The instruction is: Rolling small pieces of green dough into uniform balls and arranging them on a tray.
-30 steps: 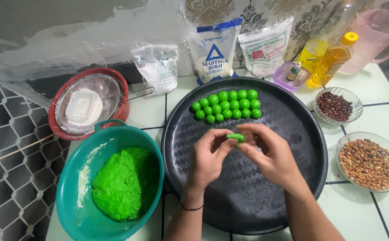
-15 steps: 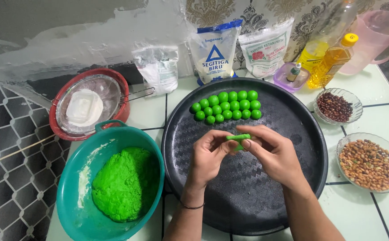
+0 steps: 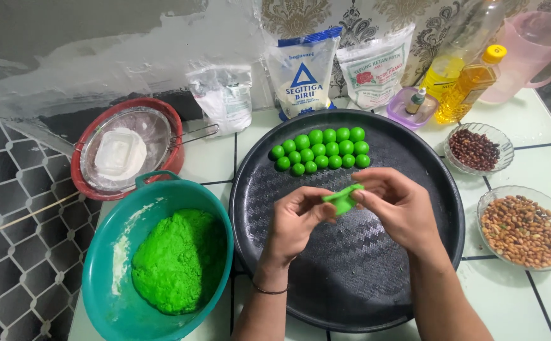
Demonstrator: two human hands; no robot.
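— What have we got between the hands?

— A small piece of green dough (image 3: 343,199), soft and matte, pressed into a shallow cup. Our left hand (image 3: 295,222) pinches its left edge between thumb and fingertips; our right hand (image 3: 396,205) grips the other side, fingers curled over the rim. Both are closed on it, above the middle of the tray (image 3: 408,278).

— And the tray?

— Round, black, with a woven embossed texture. At its twelve o'clock sit the balls (image 3: 321,151) (smooth, glossy, bright green), packed in three touching rows.

— What lies around it?

— At nine o'clock, a teal plastic bowl (image 3: 108,297) holding a rough lump of the same green dough, flour smeared on its wall. Beyond it, at ten o'clock, a red basin (image 3: 161,113) with a wire sieve inside and something white in that. At three o'clock, a glass dish of peanuts (image 3: 523,230); at two o'clock, a smaller dish of dark beans (image 3: 474,149). Flour bags (image 3: 304,76) stand along the wall at twelve.
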